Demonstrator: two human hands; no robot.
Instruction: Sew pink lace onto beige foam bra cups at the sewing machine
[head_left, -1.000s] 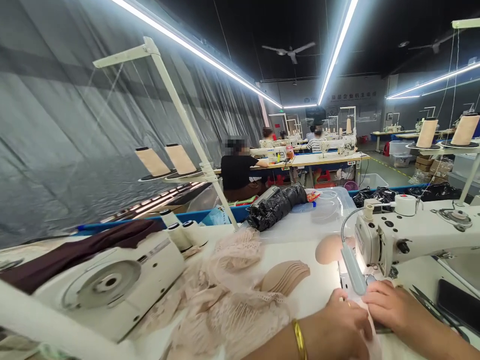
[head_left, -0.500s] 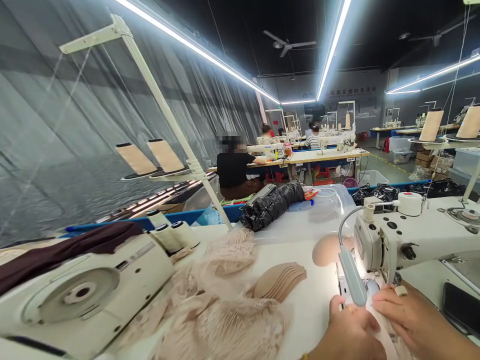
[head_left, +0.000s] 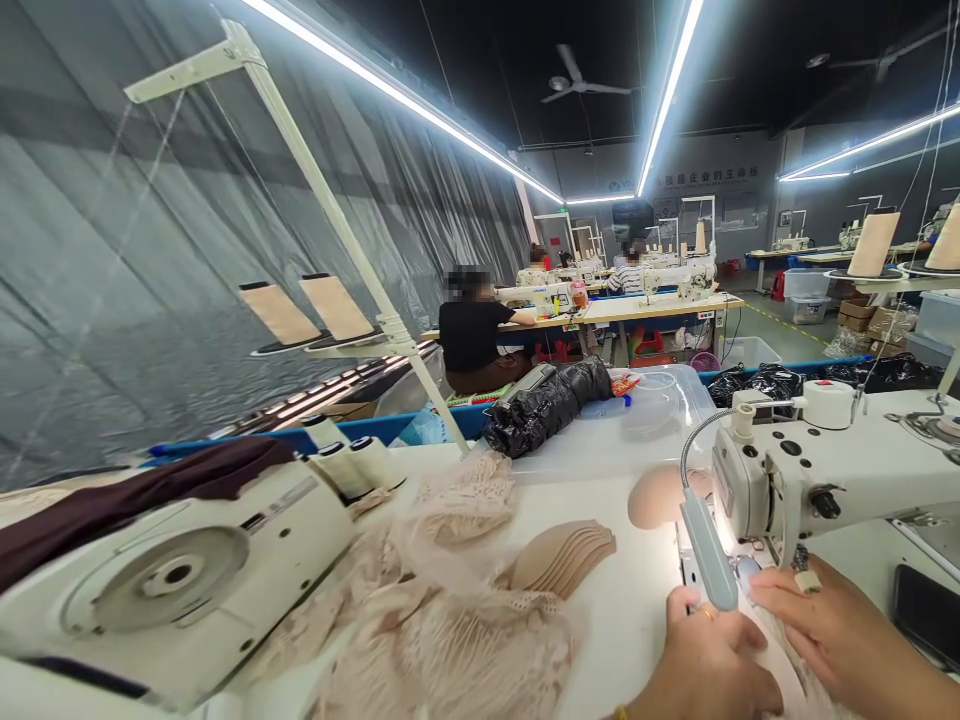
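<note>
Both hands are at the needle end of a white sewing machine [head_left: 847,455] at the lower right. Pale beige fabric [head_left: 776,655] runs between them and under the machine head. My left hand [head_left: 709,655] has its fingers curled down on the fabric's left side, beside a grey gooseneck lamp [head_left: 709,550]. Across from it, my right hand [head_left: 840,620] grips the fabric's right side, close to the presser foot. The lamp and fingers hide the stitching point. A beige moulded cup [head_left: 660,497] lies just behind the lamp.
Beige lace [head_left: 457,650] and a stack of beige cups [head_left: 562,560] lie left of my hands. A second machine [head_left: 172,580] stands at far left, near thread cones [head_left: 345,470]. A phone [head_left: 926,610] rests at right. A black plastic bundle [head_left: 551,405] lies behind. A person [head_left: 472,340] sits ahead.
The whole view has shifted slightly. Both hands stay on the fabric beside the needle area, with little visible movement.
</note>
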